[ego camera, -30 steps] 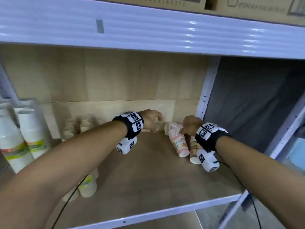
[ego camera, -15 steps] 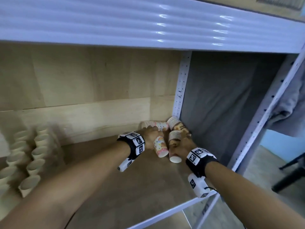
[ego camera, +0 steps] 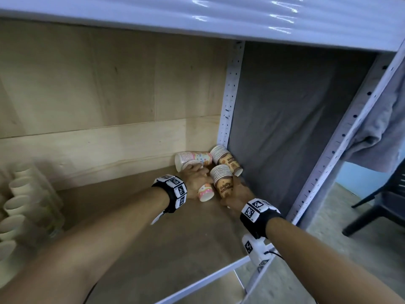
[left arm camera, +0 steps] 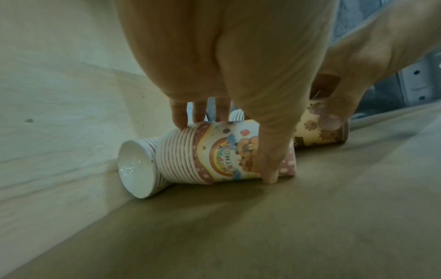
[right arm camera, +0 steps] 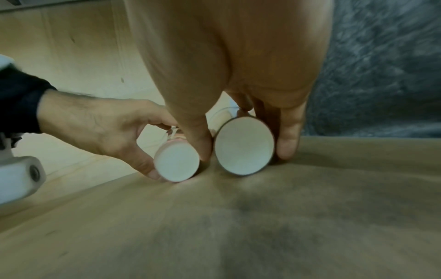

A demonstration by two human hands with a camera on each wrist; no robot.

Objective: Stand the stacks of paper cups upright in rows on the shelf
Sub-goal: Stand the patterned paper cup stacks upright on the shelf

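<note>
Pale plain cup stacks (ego camera: 16, 205) are seen blurred at the left edge of the head view, well apart from the work. Four printed stacks lie on their sides in the far right corner of the brown shelf board (ego camera: 153, 249), by the perforated white upright (ego camera: 230, 95) and the grey fabric side panel (ego camera: 295, 117). The pink stack (ego camera: 205, 193) is gripped by the left hand (ego camera: 192, 181), fingers over its top and thumb at its near side. The brown stack (ego camera: 223, 183), just beside it, is clamped by the right hand (ego camera: 237, 194), thumb on one side and fingers on the other. Another pink stack (ego camera: 192, 159) and another brown stack (ego camera: 226, 160) lie behind them against the pale wooden back wall (ego camera: 87, 106).

White cup bases side by side are shown only in the right wrist view (right arm camera: 176, 162); the printed "HAPPY BIRTHDAY" rainbow is readable only in the left wrist view (left arm camera: 226, 154). Concrete floor, a dark chair (ego camera: 383, 205) and hanging grey cloth (ego camera: 377, 128) are visible at the right of the head view.
</note>
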